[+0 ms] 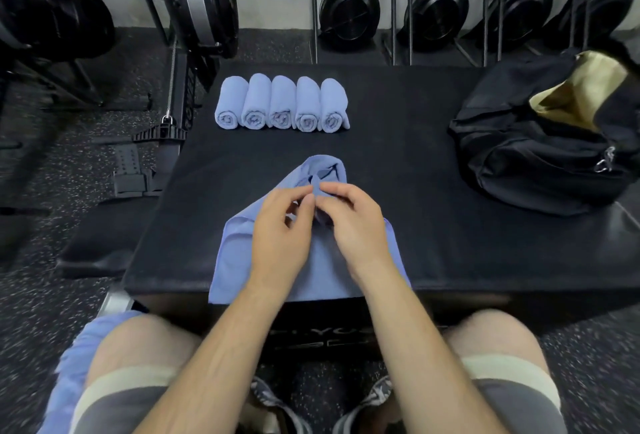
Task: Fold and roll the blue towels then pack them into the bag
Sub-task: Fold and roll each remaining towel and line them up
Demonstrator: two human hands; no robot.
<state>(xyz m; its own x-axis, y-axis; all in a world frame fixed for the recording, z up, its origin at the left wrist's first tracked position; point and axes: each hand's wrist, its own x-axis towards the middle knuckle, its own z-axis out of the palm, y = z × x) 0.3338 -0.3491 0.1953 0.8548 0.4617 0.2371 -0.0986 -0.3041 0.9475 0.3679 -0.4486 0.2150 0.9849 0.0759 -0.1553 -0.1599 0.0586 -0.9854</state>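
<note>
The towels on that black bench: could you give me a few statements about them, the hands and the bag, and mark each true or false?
1. Five rolled towels lie side by side on the bench. True.
2. The bag is zipped shut. False: it gapes open, showing a pale lining.
3. Both the left hand and the right hand pinch the unrolled towel. True.
4. The rolled towels are inside the bag. False: they sit apart from it on the bench.
5. More blue cloth lies by the person's left knee. True.
</note>
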